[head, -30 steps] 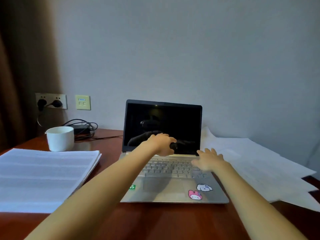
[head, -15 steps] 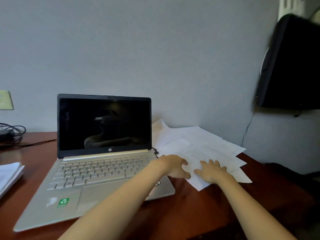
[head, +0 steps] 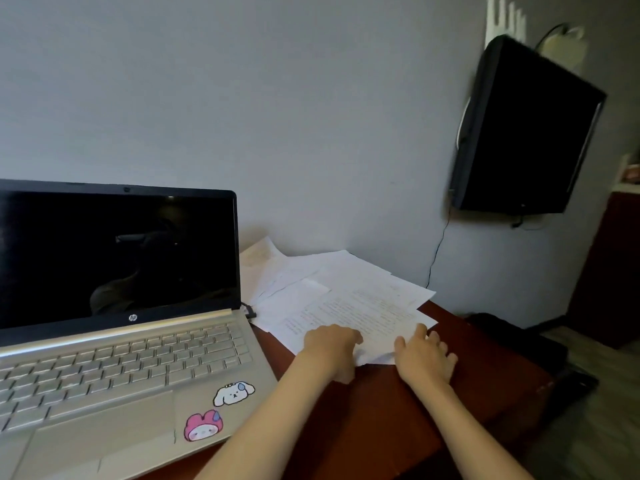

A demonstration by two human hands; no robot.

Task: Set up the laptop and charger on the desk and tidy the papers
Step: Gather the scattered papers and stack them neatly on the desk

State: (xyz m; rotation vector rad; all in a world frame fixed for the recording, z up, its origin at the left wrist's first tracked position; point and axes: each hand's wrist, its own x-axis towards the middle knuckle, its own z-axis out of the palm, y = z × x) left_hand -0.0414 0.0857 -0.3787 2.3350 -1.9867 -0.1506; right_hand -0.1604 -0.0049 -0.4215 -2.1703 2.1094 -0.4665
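Observation:
A silver laptop [head: 131, 368] stands open on the red-brown desk [head: 381, 410] at the left, its screen dark. A black plug [head: 250, 310] sits in its right side. Loose white papers [head: 346, 296] lie fanned out to the right of it, reaching the desk's far right corner. My left hand [head: 330, 348] lies on the near edge of the front sheet, fingers curled over it and thumb below the edge. My right hand [head: 427, 356] rests flat on the desk beside that sheet's right corner, fingers spread, thumb against the paper.
A black flat screen [head: 526, 129] hangs tilted on the wall at the right, a thin cable [head: 437, 251] running down from it. Beyond the desk's right edge lies a dark bag [head: 519, 341]. A dark cabinet [head: 613, 265] stands at the far right.
Both hands left the laptop keyboard and moved right onto the loose papers. The view swung right, so the cup and stacked papers on the left dropped out of sight.

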